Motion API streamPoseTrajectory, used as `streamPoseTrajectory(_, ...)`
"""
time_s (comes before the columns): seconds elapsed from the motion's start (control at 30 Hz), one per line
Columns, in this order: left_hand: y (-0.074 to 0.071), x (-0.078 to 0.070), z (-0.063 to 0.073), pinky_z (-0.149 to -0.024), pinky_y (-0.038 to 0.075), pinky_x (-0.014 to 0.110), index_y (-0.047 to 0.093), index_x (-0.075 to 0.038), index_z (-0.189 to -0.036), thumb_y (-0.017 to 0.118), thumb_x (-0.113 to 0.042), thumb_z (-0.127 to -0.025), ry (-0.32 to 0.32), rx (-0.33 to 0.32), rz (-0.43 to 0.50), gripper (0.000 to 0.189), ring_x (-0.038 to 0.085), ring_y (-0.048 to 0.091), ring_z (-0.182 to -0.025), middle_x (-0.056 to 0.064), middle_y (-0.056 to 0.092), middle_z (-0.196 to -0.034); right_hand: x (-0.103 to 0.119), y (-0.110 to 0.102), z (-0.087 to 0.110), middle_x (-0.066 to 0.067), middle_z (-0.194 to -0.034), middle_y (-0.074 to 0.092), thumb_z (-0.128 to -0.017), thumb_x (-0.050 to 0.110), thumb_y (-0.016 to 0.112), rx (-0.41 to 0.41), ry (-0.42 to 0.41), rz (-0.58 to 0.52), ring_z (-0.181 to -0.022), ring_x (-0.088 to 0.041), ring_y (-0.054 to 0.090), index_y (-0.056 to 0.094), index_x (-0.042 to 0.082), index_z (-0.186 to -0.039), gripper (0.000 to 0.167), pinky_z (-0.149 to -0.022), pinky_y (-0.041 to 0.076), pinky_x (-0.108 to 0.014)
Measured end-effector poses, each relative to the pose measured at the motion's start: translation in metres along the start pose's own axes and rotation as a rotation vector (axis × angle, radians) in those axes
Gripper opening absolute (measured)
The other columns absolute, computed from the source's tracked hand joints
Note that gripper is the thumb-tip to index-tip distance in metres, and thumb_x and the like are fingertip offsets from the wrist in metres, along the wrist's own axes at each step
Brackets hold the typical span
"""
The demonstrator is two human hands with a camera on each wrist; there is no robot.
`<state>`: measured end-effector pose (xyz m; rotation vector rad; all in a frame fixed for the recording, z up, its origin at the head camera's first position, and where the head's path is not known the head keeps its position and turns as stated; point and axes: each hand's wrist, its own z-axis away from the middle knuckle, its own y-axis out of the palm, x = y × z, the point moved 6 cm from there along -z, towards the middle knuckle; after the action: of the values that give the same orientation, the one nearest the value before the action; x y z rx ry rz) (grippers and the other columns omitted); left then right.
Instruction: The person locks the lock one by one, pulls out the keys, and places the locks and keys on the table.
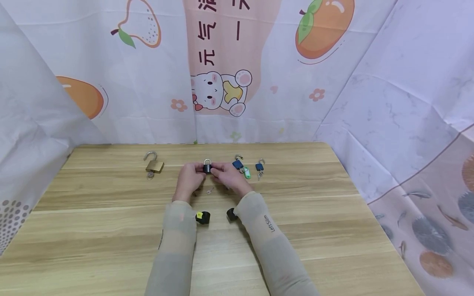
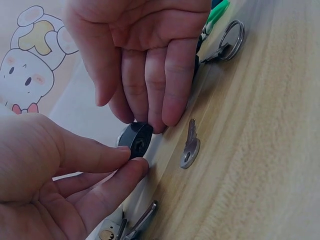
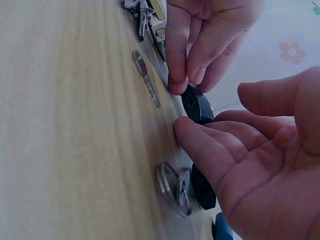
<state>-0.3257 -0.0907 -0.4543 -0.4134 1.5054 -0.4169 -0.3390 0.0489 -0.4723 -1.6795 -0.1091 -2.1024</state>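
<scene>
A small black padlock (image 1: pixel 207 169) stands near the far side of the table, its silver shackle pointing up. My left hand (image 1: pixel 191 177) pinches the padlock's left side between thumb and index finger. On the other side, my right hand (image 1: pixel 230 177) has its fingers straight, fingertips right at the padlock; its thumb stands apart in the right wrist view. The padlock's keyhole face (image 3: pixel 191 101) looks toward me. A loose silver key (image 2: pixel 190 150) lies on the wood just in front of it.
A brass padlock (image 1: pixel 154 166) with its shackle open lies at the far left. Two blue padlocks, one by a green tag (image 1: pixel 247 172), lie right of my right hand. Nearer, a black round thing with a yellow patch (image 1: pixel 200 215) and another black thing (image 1: pixel 231 214) sit between my forearms.
</scene>
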Motion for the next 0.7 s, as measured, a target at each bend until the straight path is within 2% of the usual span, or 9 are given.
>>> streamPoseTrajectory(0.17,-0.0011,-0.0010,0.0005,-0.103,0.048,0.046,0.067,0.010,-0.123,0.064,0.008,-0.091,-0.004,0.005,-0.010,0.032,0.034,0.066,-0.111,0.023,0.072,-0.112,0.0034,0.0021,0.0026,-0.013,-0.151,0.049,-0.108,0.019,0.051,0.025,-0.005,0.039,-0.126,-0.022,0.060,0.046,0.007,-0.151,0.045,-0.100,0.052,-0.033)
streamPoseTrajectory(0.33,-0.0019,-0.0011,0.0014,-0.100,0.050,0.046,0.065,0.012,-0.123,0.061,0.009,-0.091,-0.001,0.011,-0.018,0.033,0.034,0.065,-0.111,0.024,0.071,-0.114,0.0046,0.0036,0.0045,-0.013,-0.155,0.044,-0.108,0.019,0.050,0.039,0.005,0.031,-0.128,-0.024,0.058,0.039,0.006,-0.155,0.050,-0.104,0.049,-0.036)
streamPoseTrajectory(0.7,-0.0013,0.0008,0.0010,-0.098,0.051,0.043,0.062,0.010,-0.130,0.059,0.007,-0.093,-0.046,0.020,-0.015,0.037,0.032,0.064,-0.113,0.023,0.070,-0.118,0.0044,0.0027,0.0046,-0.013,-0.156,0.043,-0.107,0.012,0.051,0.044,0.004,0.035,-0.127,-0.025,0.059,0.037,0.004,-0.155,0.050,-0.104,0.049,-0.037)
